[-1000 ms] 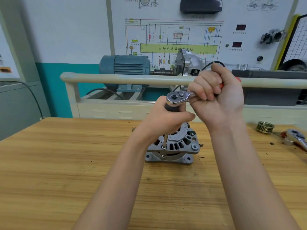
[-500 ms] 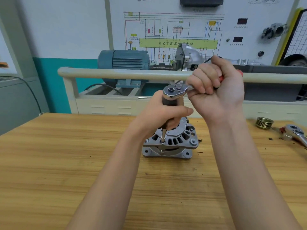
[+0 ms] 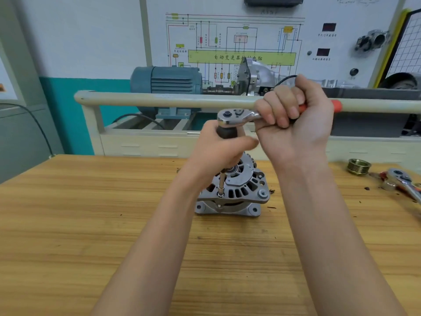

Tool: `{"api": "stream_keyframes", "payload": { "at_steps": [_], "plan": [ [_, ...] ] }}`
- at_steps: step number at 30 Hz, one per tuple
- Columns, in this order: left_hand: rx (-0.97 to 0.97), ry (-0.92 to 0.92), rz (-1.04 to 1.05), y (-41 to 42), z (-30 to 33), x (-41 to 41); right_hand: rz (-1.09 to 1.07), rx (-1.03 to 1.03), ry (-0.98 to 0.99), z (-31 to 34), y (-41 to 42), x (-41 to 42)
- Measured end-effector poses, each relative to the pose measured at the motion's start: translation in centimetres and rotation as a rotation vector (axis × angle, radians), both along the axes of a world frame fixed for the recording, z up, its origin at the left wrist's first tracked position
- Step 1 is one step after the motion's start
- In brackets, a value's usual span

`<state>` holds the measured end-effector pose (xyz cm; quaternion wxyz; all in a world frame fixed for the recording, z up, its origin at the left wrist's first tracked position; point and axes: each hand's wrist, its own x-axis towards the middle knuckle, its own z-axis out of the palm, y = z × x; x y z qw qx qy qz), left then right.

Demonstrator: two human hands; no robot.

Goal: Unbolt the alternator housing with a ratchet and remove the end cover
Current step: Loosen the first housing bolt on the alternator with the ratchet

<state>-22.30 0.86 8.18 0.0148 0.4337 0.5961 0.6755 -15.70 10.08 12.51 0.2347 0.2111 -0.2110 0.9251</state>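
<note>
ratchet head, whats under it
Under the ratchet head, a dark extension grip sits in the left hand; a thin shaft reaches the alternator. The bolt is hidden.

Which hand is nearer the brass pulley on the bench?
Right. The right hand grips the ratchet handle, closer to the pulley; the left hand holds the extension farther left.

- Your left hand (image 3: 218,151) and right hand (image 3: 293,124), both closed on the ratchet (image 3: 237,116), block the way down onto the alternator (image 3: 234,192).
- The near tabletop (image 3: 91,224) is bare, left of your forearms and between them.
- To your right, a brass pulley (image 3: 358,166) and a second ratchet (image 3: 403,183) lie in the way.
- The beige rail (image 3: 159,100) closes off the back.
</note>
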Motion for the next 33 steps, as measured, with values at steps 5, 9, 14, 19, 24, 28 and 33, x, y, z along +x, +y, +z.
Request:
{"api": "stream_keyframes", "payload": {
  "at_steps": [5,9,14,19,24,28,33],
  "plan": [
    [-0.111,-0.004,-0.183,-0.6,0.1,-0.1,0.205,0.035,0.004,0.0,0.9,-0.2],
    [0.101,-0.141,0.163,0.9,0.0,0.5,-0.150,-0.058,0.022,-0.3,-1.0,0.1],
    [0.213,-0.154,0.316,1.5,-0.1,0.7,-0.323,-0.066,0.066,-0.6,-3.0,0.3],
    [-0.017,0.003,-0.108,-0.7,-0.1,-0.3,0.005,0.051,0.035,-0.1,-0.5,0.1],
    [-0.073,-0.042,-0.097,-0.6,0.1,-0.1,0.125,0.018,0.028,-0.2,0.1,0.1],
    [0.165,-0.165,0.277,1.6,-0.1,0.7,-0.230,-0.061,0.012,-0.3,-1.5,0.5],
    [0.175,-0.112,0.280,1.2,-0.3,0.1,-0.262,-0.021,0.041,-0.4,-2.3,0.3]
  ]
}}
